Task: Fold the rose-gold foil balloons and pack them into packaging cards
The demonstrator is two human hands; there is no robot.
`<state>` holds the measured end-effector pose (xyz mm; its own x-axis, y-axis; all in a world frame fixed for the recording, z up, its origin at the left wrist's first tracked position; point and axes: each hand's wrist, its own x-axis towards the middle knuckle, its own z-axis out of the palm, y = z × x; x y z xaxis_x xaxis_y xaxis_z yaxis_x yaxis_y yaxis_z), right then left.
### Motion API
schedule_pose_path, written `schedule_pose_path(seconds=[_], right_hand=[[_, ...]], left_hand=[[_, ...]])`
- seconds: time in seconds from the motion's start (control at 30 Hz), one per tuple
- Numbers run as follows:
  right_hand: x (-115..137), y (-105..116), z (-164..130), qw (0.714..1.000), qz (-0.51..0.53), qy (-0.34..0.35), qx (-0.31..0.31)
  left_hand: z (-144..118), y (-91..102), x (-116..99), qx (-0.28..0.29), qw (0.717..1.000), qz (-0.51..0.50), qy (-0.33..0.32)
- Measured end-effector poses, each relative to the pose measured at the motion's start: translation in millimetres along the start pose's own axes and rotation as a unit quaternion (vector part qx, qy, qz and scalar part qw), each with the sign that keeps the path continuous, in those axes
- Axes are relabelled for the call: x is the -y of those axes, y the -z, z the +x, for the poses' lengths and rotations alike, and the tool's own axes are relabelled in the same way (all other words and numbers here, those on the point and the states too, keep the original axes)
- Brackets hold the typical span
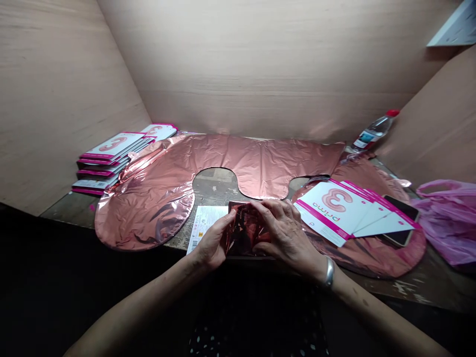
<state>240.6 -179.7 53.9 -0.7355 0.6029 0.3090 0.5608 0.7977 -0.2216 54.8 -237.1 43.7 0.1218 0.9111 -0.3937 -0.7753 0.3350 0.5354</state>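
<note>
Rose-gold folded foil balloon (245,228) pinched between both my hands at the table's near edge.

It lies half over a white printed sheet (203,225), just in front of a big flat foil balloon (256,161) spread across the table (409,290). Fanned header cards (345,213) and a phone (403,225) sit close to the right, stacked card packs (111,158) far left, a water bottle (375,130) at the back. My left hand (212,243) grips the left edge, fingers curled shut on it; my right hand (284,233) presses flat on top, thumb tucked under.
</note>
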Motion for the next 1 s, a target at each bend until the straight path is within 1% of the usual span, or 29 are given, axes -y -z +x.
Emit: schedule_pose_path(seconds=[0.07, 0.2, 0.3, 0.37, 0.5, 0.63, 0.73, 0.8, 0.9, 0.93, 1.0], right_hand=[[2, 1, -1, 1.000, -0.003, -0.007, -0.007], [6, 7, -1, 0.999, 0.003, -0.023, -0.030], [8, 14, -5, 0.996, -0.006, -0.012, -0.084], [9, 17, -11, 0.993, -0.009, 0.020, -0.119], [9, 19, -28, 0.983, 0.042, 0.105, -0.144], [2, 16, -45, 0.971, 0.094, 0.169, -0.142], [-5, 11, -54, 0.962, 0.102, 0.212, -0.138], [-10, 6, -58, 0.958, 0.102, 0.221, -0.154], [-15, -2, -59, 0.956, 0.113, 0.197, -0.185], [-16, -4, -58, 0.957, 0.114, 0.198, -0.181], [-18, -6, -55, 0.960, 0.098, 0.215, -0.152]], left_hand=[[0, 1.0, 2, 0.012, 0.999, 0.038, -0.027], [0, 1.9, 4, 0.047, 0.992, 0.102, -0.051], [0, 3.0, 4, 0.053, 0.990, 0.102, -0.079], [1, 4.5, 4, 0.035, 0.991, 0.094, -0.084], [6, 9.0, -1, -0.019, 0.994, 0.081, -0.074], [10, 11.7, -7, -0.050, 0.995, 0.072, -0.057], [13, 12.0, -11, -0.075, 0.994, 0.058, -0.049], [14, 12.3, -14, -0.089, 0.994, 0.044, -0.039], [15, 12.2, -17, -0.105, 0.994, 0.021, -0.025], [16, 11.5, -19, -0.109, 0.994, 0.014, -0.023], [16, 8.9, -22, -0.112, 0.994, 0.007, -0.015]])
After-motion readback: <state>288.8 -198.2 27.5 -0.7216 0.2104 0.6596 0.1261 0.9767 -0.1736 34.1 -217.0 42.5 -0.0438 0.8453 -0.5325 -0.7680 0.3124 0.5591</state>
